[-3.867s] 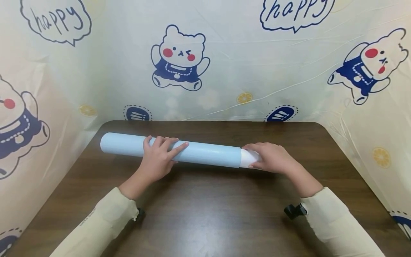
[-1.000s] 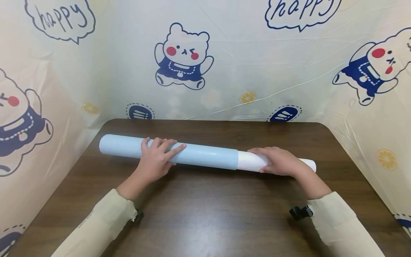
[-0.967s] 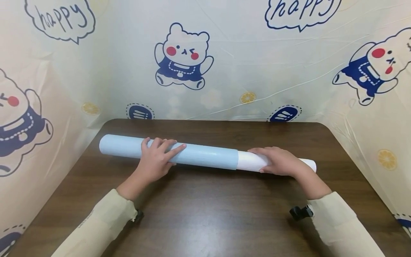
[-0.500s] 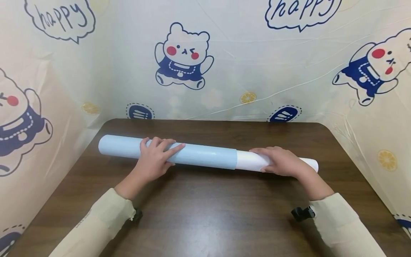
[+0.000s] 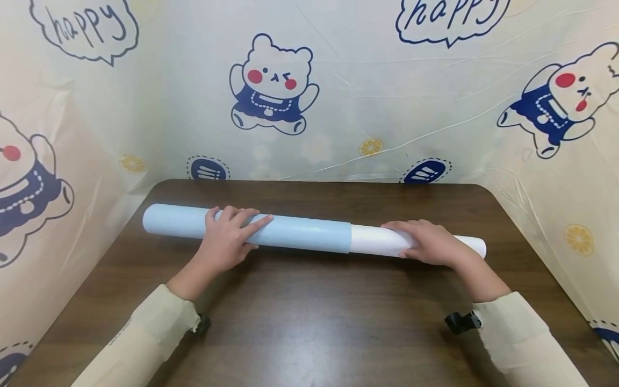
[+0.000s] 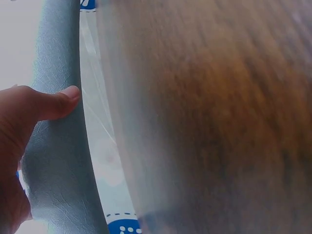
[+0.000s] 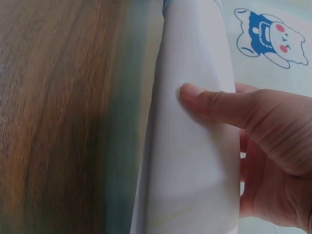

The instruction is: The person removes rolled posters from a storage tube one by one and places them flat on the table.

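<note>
A long light-blue tube with a finely creased surface lies across the far half of the table. From its right end sticks a slimmer roll of white paper, its far end showing beyond my right wrist. My left hand grips the blue tube left of its middle, fingers over the top; in the left wrist view its thumb lies along the creased side. With my right hand I hold the white roll. The right wrist view shows the thumb on the paper, a loose lengthwise edge and faint yellow marks.
The dark wooden table has rounded far corners. Behind and at both sides hangs a pale curtain printed with bears and orange slices. A small black device sits at my right cuff, another at the left.
The white roll has slid rightward out of the blue tube with my right hand, so much more white shows. My left hand and the blue tube have shifted slightly left.
</note>
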`<state>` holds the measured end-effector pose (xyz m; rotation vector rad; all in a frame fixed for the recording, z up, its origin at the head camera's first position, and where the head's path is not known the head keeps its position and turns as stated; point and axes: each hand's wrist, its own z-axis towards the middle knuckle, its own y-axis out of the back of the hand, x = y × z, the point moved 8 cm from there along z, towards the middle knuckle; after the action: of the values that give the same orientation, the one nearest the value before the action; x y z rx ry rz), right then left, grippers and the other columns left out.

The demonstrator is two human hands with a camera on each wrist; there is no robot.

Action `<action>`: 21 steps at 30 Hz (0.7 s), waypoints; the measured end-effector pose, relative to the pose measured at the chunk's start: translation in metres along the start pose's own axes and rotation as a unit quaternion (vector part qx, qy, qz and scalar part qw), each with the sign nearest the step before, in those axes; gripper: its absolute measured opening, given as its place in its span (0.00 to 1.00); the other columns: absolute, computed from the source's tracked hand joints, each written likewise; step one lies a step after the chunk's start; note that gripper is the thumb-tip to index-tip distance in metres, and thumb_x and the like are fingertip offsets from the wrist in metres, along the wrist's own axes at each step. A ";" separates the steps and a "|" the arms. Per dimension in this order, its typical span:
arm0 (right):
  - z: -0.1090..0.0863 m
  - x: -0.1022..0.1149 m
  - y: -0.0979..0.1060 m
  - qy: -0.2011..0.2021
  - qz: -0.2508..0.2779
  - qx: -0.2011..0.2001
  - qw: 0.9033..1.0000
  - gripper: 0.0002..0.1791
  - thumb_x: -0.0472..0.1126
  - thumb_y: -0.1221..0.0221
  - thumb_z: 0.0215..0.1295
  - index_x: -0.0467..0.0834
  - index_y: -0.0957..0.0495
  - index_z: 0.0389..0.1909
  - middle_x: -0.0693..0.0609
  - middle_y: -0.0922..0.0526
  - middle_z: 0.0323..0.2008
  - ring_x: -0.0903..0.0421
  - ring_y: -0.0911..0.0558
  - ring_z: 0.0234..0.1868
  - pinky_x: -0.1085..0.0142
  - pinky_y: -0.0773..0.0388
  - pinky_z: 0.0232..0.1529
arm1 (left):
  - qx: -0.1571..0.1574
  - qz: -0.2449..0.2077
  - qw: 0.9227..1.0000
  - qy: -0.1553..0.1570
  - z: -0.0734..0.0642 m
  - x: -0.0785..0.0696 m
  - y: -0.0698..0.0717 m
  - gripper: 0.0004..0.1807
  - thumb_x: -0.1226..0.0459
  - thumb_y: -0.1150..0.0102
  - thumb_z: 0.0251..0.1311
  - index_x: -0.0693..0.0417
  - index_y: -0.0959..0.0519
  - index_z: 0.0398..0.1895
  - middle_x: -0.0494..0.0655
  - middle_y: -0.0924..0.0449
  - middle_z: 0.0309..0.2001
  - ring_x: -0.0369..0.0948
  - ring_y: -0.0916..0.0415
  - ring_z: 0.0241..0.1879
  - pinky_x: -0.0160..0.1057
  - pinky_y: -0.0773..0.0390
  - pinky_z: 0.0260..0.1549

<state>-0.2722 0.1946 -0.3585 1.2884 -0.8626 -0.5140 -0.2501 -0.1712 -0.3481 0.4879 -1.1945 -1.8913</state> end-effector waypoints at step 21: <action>-0.014 -0.011 0.011 -0.004 0.001 -0.010 1.000 0.35 0.39 0.28 0.53 0.50 0.28 0.63 0.45 0.18 0.50 0.45 0.20 0.46 0.45 0.23 0.43 | 0.007 -0.009 1.000 0.020 -0.010 0.016 0.003 0.51 0.61 0.17 0.34 0.36 0.31 0.68 0.54 0.26 0.58 0.57 0.32 0.51 0.73 0.41 0.53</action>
<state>-0.2695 0.2142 -0.3517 1.2682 -0.8624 -0.5254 -0.2516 -0.1899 -0.3488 0.5434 -1.1804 -1.8809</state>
